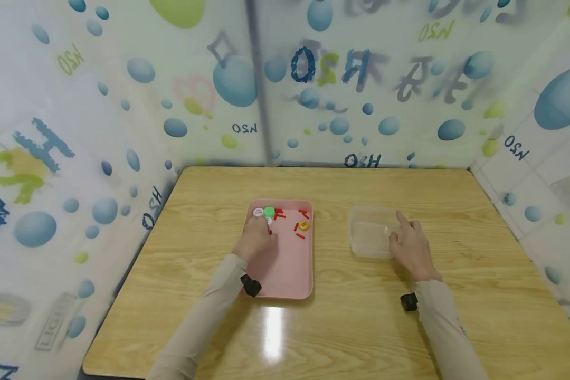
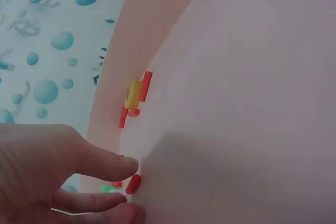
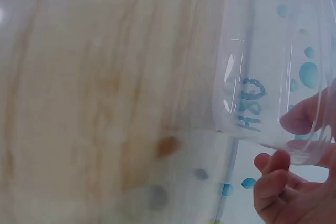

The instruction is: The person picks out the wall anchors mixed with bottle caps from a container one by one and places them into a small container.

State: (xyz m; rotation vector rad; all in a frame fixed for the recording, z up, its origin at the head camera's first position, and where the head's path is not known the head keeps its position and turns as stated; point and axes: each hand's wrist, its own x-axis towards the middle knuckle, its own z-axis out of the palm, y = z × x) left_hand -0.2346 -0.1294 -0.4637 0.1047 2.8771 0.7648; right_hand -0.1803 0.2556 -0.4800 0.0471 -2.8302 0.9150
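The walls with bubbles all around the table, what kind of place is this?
Probably a small screened-off work booth, not a home. Bubble-print sheeting closes in a wooden table on three sides, and on it sit only a pink tray of small colourful pieces and a clear plastic container.

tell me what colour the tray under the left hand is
Pale pink tray; the head view shows it best.

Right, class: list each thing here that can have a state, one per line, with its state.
Pink tray: flat on the table, holding small red pieces, caps and a yellow piece.
Clear container: upright, lidless, looks empty.
Red piece: lying in the tray, between the left fingertips.
Left hand: fingers curled over the red piece.
Right hand: gripping the clear container's rim.
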